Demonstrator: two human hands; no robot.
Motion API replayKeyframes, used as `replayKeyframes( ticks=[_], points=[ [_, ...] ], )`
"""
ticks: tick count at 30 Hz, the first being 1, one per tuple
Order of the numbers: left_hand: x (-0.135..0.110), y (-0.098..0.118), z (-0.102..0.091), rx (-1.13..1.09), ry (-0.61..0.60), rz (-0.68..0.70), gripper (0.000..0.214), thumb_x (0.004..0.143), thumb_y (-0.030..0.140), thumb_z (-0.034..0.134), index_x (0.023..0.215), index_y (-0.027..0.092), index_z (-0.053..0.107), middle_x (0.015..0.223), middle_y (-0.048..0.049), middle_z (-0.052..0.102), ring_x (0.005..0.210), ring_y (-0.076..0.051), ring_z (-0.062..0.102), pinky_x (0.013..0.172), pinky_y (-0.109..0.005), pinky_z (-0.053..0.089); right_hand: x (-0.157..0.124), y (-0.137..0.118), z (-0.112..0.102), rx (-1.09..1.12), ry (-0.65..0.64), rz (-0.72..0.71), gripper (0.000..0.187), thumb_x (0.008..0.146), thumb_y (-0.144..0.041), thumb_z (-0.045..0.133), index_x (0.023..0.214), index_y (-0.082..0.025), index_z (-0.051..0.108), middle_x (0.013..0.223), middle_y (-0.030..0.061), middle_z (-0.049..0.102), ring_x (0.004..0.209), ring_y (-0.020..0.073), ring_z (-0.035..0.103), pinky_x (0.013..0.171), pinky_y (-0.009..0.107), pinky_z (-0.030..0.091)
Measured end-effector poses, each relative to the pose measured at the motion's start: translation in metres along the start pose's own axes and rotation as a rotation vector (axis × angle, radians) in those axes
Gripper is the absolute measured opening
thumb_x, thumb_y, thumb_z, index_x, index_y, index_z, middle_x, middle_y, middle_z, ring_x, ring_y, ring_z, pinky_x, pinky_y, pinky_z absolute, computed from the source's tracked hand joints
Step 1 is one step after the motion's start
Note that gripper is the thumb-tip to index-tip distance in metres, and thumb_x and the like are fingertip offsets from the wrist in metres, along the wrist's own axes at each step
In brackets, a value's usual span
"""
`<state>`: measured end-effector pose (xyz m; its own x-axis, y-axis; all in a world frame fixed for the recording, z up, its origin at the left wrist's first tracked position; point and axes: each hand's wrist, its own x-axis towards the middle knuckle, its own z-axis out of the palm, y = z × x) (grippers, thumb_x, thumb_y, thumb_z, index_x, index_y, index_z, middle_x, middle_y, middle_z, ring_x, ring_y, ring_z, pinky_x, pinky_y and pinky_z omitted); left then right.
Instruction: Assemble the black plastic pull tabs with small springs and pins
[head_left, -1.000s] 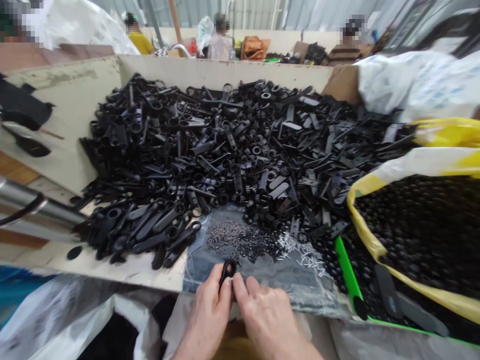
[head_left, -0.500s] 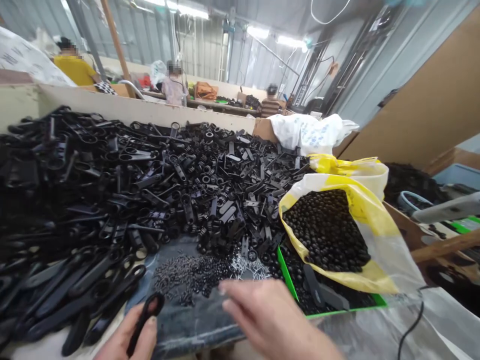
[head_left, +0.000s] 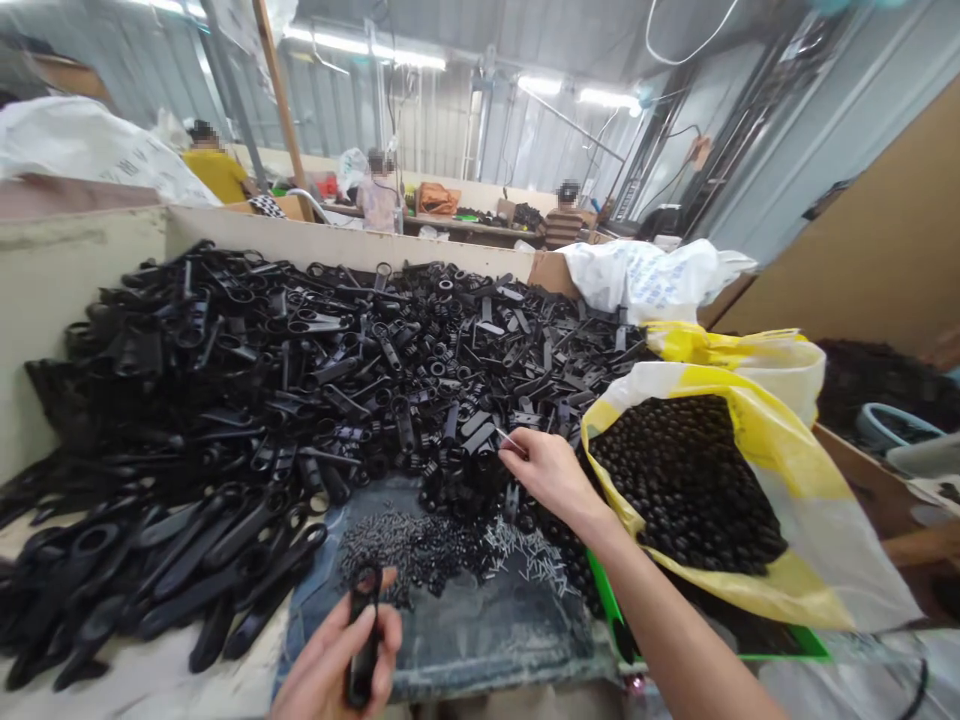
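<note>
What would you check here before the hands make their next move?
1. Left hand has a closed grip on the black handle piece: ok.
2. Right hand pinches a thin silvery pin at its fingertips: ok.
3. More silver pins and small dark parts lie on the cloth between the hands: ok.
4. Handle piece's hole turned to take the pin: cannot tell.
5. Right forearm apart from the yellow bag: cannot tell.

Right hand [head_left: 544,472]: leaves the left hand's side, now out at the pile of black parts [head_left: 315,370], pinching a thin pin [head_left: 507,438].
Left hand [head_left: 337,660]: now alone grips the black handle [head_left: 363,640].
</note>
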<state>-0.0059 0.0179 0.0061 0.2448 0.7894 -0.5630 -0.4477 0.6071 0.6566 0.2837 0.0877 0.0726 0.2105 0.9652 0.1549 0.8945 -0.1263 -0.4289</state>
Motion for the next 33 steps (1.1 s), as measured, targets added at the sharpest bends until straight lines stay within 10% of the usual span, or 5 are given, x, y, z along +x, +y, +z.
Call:
replayKeyframes(
  ticks=[5,13,29,33],
  points=[
    [0.005,-0.002,0.008,-0.170,-0.105,-0.016,0.054,0.080,0.027,0.075,0.132,0.017,0.066,0.113,-0.0124,0.077,0.092,-0.022,0.069,0.073,-0.031,0.051,-0.062,-0.014,0.001,0.271,0.167,-0.070,0.023,0.098,-0.037,0.062,0.091,-0.020,0.076,0.082,0.0034,0.079,0.068,0.0186,0.072,0.062,0.025,0.054],
    [-0.007,0.005,0.033,-0.365,-0.119,-0.023,0.047,0.069,0.020,0.081,0.116,0.018,0.074,0.123,-0.0121,0.078,0.108,-0.023,0.070,0.099,-0.037,0.052,-0.144,-0.058,0.073,0.426,0.311,-0.719,0.021,0.102,-0.007,0.056,0.113,-0.017,0.070,0.096,0.0095,0.083,0.084,0.0182,0.081,0.075,0.022,0.063],
    [-0.003,-0.027,0.030,-0.079,0.013,0.179,0.053,0.075,0.052,0.089,0.114,0.019,0.074,0.097,-0.0066,0.076,0.089,-0.018,0.064,0.081,-0.029,0.052,-0.157,-0.067,0.103,0.349,0.352,-0.642,0.028,0.107,-0.011,0.046,0.097,-0.019,0.070,0.074,0.0035,0.075,0.059,0.0146,0.072,0.058,0.022,0.051],
    [-0.007,-0.027,0.020,0.126,0.022,0.210,0.055,0.083,0.057,0.081,0.122,0.020,0.071,0.099,-0.0062,0.074,0.092,-0.020,0.066,0.083,-0.030,0.054,-0.151,-0.063,0.090,0.559,0.143,-0.490,0.019,0.105,-0.027,0.057,0.093,-0.022,0.072,0.074,0.0016,0.070,0.062,0.0154,0.068,0.057,0.023,0.049]
  ],
)
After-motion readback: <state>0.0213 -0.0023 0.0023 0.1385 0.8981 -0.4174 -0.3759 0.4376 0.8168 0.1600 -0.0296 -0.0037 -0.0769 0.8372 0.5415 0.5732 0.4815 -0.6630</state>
